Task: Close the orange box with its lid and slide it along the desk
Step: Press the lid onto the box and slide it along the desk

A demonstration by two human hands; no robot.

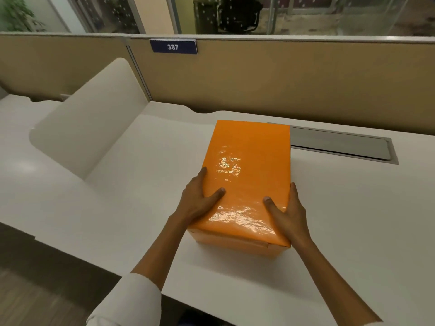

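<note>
We clamp the left hand (200, 203) and right hand (288, 211) on the near sides of the lid (247, 175), thumbs on top, seating it squarely on the orange box (235, 245), which rests between them on the worktop (141, 208), ready for sliding.

One orange box (247, 175) with one lid (249, 161), two hands, one desk (117, 208), one number plate (173, 46)
</note>
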